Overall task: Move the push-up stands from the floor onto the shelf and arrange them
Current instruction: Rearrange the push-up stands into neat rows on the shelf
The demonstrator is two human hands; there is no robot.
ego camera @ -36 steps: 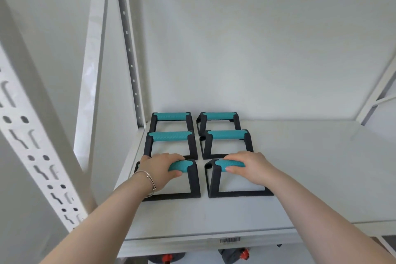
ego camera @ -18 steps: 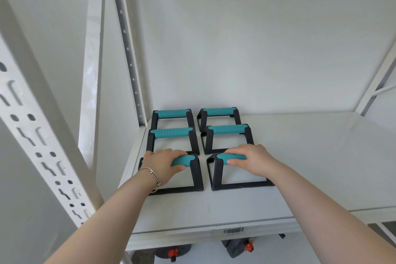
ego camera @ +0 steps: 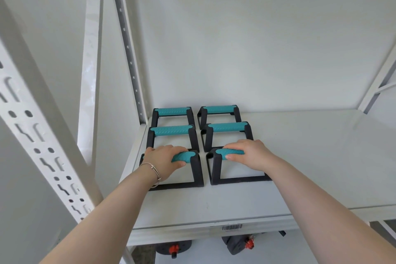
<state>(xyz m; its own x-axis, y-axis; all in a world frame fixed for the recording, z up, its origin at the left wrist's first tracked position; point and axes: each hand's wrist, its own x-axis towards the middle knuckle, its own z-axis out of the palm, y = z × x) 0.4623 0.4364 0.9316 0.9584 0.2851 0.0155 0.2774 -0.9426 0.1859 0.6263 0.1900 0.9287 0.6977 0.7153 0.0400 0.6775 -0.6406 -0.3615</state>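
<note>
Several black push-up stands with teal grips stand on the white shelf (ego camera: pixel 310 156) in two columns by the left rear post. My left hand (ego camera: pixel 165 159), with a bracelet on the wrist, is closed over the teal grip of the front left stand (ego camera: pixel 197 169). My right hand (ego camera: pixel 249 153) is closed over the grip of the front right stand (ego camera: pixel 216 169). Both front stands rest flat on the shelf, just in front of the middle left stand (ego camera: pixel 171 130) and middle right stand (ego camera: pixel 228 127). Two more stand at the back, the rear left stand (ego camera: pixel 171 111) and rear right stand (ego camera: pixel 218 109).
White slotted shelf posts (ego camera: pixel 40 135) rise close on the left, another post (ego camera: pixel 126 38) behind. The shelf's right half is bare. A barcode label (ego camera: pixel 231 227) sits on the front lip. Below the shelf lie dark objects with orange-red parts (ego camera: pixel 173 249).
Both hands with the front pair of stands have shifted slightly toward the back, closing the gap to the middle row. The camera view has tilted a little downward.
</note>
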